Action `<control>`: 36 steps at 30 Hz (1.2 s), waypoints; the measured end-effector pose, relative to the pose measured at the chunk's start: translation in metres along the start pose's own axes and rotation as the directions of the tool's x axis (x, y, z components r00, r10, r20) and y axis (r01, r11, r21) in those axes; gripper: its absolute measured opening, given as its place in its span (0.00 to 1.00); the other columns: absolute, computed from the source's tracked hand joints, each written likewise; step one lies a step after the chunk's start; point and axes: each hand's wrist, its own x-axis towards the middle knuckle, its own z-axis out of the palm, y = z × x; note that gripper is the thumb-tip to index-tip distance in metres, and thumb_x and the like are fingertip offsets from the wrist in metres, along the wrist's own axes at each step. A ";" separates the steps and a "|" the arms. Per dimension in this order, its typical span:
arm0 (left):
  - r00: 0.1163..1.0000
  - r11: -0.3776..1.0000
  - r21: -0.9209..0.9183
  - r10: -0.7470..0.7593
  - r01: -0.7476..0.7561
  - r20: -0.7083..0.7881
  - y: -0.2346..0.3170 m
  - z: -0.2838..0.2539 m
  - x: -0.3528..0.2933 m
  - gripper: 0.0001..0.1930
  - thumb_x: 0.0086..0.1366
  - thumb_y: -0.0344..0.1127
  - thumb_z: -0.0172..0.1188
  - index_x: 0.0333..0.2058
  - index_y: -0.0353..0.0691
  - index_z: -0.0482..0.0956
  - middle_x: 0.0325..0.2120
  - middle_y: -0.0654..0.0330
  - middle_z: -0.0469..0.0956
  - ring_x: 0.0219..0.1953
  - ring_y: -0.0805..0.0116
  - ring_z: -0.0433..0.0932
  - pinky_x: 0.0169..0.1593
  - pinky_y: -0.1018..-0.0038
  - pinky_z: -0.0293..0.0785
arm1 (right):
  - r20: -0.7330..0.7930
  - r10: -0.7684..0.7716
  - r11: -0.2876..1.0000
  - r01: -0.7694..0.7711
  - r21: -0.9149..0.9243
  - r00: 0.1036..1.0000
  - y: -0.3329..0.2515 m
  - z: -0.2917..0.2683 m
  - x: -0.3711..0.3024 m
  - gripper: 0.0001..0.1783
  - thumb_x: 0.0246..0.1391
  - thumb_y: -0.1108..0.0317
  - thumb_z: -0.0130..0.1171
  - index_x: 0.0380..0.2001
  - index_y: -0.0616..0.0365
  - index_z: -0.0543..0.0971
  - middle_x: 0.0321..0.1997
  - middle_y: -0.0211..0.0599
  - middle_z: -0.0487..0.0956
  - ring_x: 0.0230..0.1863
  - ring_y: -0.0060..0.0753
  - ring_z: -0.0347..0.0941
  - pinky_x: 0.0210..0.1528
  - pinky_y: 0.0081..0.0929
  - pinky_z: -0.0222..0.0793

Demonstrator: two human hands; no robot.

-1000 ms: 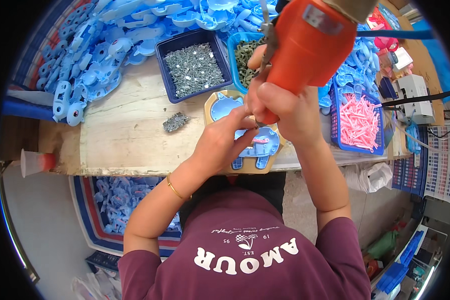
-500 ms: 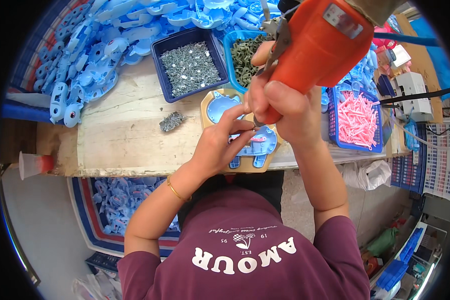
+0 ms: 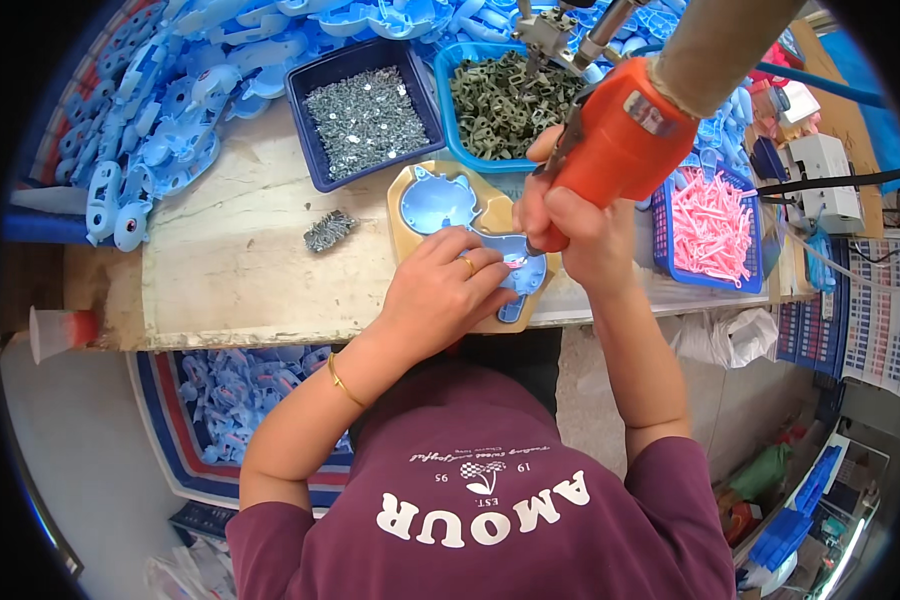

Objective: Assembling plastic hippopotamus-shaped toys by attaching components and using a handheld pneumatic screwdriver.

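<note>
My right hand (image 3: pixel 582 225) is wrapped round an orange power screwdriver (image 3: pixel 625 135), its lower end over the right part of a blue plastic toy shell (image 3: pixel 533 272). The shell lies in a tan holding fixture (image 3: pixel 406 232) at the table's front edge; a small pink piece shows inside it. My left hand (image 3: pixel 448 275) lies palm down across the shell and fixture, fingers stretched and slightly apart, hiding part of both. Another rounded blue shell part (image 3: pixel 440 203) sits in the fixture's far half. The screwdriver's tip is hard to make out.
Behind the fixture stand a navy tray of screws (image 3: pixel 300 130) and a light-blue basket of dark metal clips (image 3: pixel 448 100). A blue basket of pink sticks (image 3: pixel 660 240) is at right. Loose screws (image 3: pixel 328 231) lie on the table (image 3: pixel 230 290). Blue shells (image 3: pixel 185 130) pile up far left.
The screwdriver and my right hand have shifted slightly down and right, away from my left fingertips. My left hand has gone from pinching near the bit to lying flat over the shell.
</note>
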 end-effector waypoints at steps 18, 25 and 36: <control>0.998 0.999 0.047 0.005 -0.008 0.063 -0.001 0.004 -0.005 0.12 0.56 0.38 0.70 0.38 0.41 0.83 0.39 0.64 0.82 0.44 0.63 0.78 0.58 0.63 0.74 | -0.009 -0.050 0.999 0.049 -0.007 0.999 0.012 0.000 0.000 0.19 0.55 0.68 0.62 0.45 0.61 0.68 0.21 0.33 0.73 0.19 0.21 0.67 0.24 0.20 0.65; 0.999 0.998 0.056 -0.028 0.031 -0.041 0.006 -0.010 -0.032 0.16 0.59 0.37 0.69 0.45 0.42 0.82 0.49 0.61 0.80 0.51 0.60 0.78 0.63 0.58 0.71 | 0.299 -0.259 0.955 0.290 -0.061 0.918 -0.050 0.033 0.016 0.33 0.64 0.72 0.60 0.68 0.64 0.59 0.48 0.37 0.78 0.49 0.21 0.74 0.47 0.22 0.72; 0.991 0.989 0.071 -0.127 0.130 -0.047 0.003 -0.019 -0.049 0.20 0.56 0.35 0.70 0.49 0.45 0.80 0.59 0.55 0.74 0.61 0.53 0.71 0.64 0.53 0.68 | -0.027 -0.734 0.642 0.681 -0.351 0.678 -0.152 0.006 0.132 0.31 0.62 0.59 0.65 0.62 0.66 0.71 0.48 0.37 0.82 0.49 0.25 0.78 0.54 0.26 0.72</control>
